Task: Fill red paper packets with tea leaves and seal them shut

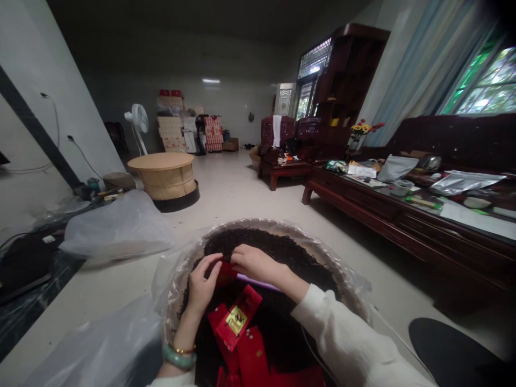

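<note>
Both my hands are above a large round tub (175, 301) lined with clear plastic and filled with dark, dry shreds (278, 244) that look like tea leaves. Between them is a small red packet (226, 275), partly covered by my fingers. My left hand (203, 285) pinches near its left edge, thumb close to the fingertips. On the other side, the curled fingers of my right hand (256, 263) grip its upper part. A pale purple strip (258, 282) shows under my right wrist. Closer to me lie several red packets (253, 352), one bearing a gold label (236, 321).
Clear plastic bags (121, 226) lie on the floor at left. Beyond stands a round wooden-topped drum (161, 161) beside a white fan (139, 118). A long dark wooden table (363, 209) holding pouches and bowls runs along the right. A black round seat (451, 349) is at lower right.
</note>
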A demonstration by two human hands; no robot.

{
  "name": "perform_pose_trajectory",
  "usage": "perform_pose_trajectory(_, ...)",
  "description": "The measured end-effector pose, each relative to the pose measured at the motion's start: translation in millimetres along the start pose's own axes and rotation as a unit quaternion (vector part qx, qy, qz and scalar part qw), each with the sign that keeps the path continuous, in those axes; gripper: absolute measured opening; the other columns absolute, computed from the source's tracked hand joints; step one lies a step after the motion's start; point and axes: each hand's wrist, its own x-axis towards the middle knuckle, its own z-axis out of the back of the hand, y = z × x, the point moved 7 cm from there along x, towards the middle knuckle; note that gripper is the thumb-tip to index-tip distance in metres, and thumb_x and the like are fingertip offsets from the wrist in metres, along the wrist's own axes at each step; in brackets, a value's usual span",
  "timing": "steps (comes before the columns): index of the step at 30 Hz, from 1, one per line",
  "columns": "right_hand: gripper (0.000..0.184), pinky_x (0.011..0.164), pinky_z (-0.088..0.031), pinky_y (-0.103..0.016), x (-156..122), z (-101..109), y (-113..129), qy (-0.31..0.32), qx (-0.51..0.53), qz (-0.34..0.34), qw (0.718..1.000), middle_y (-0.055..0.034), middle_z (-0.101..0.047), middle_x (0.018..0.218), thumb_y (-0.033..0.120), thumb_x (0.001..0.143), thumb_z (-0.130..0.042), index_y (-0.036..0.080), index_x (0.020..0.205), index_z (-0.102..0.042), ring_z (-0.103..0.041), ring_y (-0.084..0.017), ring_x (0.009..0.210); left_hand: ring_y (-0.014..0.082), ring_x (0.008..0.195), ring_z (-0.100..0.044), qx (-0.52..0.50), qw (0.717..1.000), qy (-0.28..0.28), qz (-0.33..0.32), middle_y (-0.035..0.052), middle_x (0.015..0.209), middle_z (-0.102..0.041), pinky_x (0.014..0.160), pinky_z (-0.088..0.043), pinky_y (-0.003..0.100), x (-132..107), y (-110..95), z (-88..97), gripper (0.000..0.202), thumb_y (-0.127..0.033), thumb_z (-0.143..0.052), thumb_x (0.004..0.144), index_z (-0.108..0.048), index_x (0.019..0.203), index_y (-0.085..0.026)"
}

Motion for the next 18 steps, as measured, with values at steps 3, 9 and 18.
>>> perform_pose_trajectory(3,0.004,0.074,-0.046,-0.025,-2,11,-4,-0.02,0.062,0.01,0.998,-0.0059,-0.062,0.09,0.015,0.084,-0.059,0.016,0.085,-0.063,-0.056,-0.016,0.085,0.0191,0.096,-0.065,0.002,0.998,0.053,-0.035,0.0061,0.103,-0.07,0.088,-0.051,0.034,10,-9,-0.1,0.027,-0.03,-0.05,0.085,-0.066,0.105,-0.02)
perform_pose_trajectory(9,0.006,0.074,-0.045,-0.023,-6,20,-3,0.003,0.144,0.047,0.988,-0.0052,-0.062,0.092,0.01,0.081,-0.061,0.015,0.083,-0.064,-0.057,-0.014,0.084,0.0169,0.08,-0.066,0.041,0.986,0.129,-0.096,0.004,0.084,-0.07,0.076,-0.052,0.029,17,-23,-0.2,0.02,-0.024,-0.049,0.083,-0.069,0.086,-0.021)
perform_pose_trajectory(18,0.008,0.074,-0.043,-0.024,-12,12,6,0.034,0.099,0.07,0.992,-0.0039,-0.065,0.085,0.018,0.085,-0.058,0.017,0.09,-0.065,-0.057,-0.015,0.08,0.0196,0.098,-0.064,-0.038,0.987,0.151,-0.025,0.0084,0.108,-0.067,0.083,-0.053,0.033,5,-9,-4.7,0.028,-0.03,-0.056,0.079,-0.058,0.105,-0.02)
